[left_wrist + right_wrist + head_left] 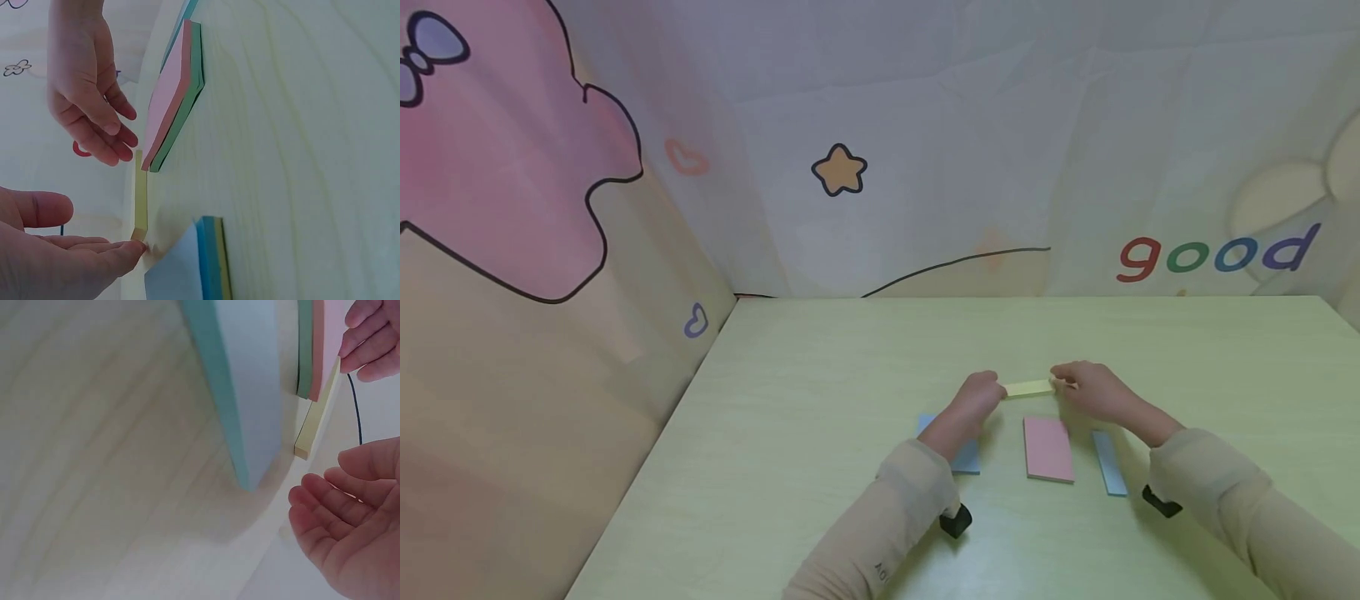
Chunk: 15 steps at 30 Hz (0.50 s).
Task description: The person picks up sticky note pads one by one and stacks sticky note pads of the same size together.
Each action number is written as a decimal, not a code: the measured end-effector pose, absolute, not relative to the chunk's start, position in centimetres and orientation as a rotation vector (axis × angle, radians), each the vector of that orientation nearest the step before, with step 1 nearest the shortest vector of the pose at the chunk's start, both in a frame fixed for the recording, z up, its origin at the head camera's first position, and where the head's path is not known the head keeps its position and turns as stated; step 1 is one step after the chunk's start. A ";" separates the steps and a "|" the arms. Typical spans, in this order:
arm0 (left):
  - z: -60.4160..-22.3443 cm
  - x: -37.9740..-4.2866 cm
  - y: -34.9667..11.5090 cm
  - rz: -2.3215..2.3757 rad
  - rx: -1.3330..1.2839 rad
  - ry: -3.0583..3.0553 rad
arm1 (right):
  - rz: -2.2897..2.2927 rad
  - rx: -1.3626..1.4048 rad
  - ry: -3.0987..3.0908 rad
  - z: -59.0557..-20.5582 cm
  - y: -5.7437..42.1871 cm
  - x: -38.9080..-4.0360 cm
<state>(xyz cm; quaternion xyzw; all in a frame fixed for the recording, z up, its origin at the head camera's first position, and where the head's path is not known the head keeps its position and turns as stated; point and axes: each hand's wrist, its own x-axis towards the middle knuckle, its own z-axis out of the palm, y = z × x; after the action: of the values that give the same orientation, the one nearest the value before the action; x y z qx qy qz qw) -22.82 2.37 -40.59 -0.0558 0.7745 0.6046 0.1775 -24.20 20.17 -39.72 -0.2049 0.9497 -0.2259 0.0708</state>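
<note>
A narrow yellow pad of sticky notes (1028, 388) lies on the table between my two hands. My left hand (977, 400) is at its left end; in the left wrist view the fingertips (134, 249) touch that end, with the thumb held apart. At the other end is my right hand (1093, 392). Its loosely bent fingers (319, 531) stand clear of the strip in the right wrist view, holding nothing. Nearer than the strip lies a pink pad (1048, 450) with a green layer (181, 112) beneath.
Partly hidden under the left forearm is a blue pad (966, 458) with a yellow layer below. A narrow blue strip pad (1109, 464) lies right of the pink one. Behind the pale wooden table (820, 350) hangs a printed backdrop (925, 167).
</note>
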 end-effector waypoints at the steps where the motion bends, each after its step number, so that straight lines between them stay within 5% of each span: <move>1: -40.5 -22.7 2.3 1.698 -0.154 2.198 | -0.655 -0.619 2.874 -39.7 20.1 -24.3; 15: -40.0 -22.1 1.8 1.565 -0.084 2.263 | -0.384 -0.861 3.005 -40.4 19.1 -25.1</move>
<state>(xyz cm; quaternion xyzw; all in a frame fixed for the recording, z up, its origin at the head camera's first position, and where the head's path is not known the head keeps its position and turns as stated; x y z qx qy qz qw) -22.13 1.80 -40.02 -0.0300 0.8066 0.5578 0.1934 -25.09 19.11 -40.43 -0.2734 0.9541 -0.1220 -0.0041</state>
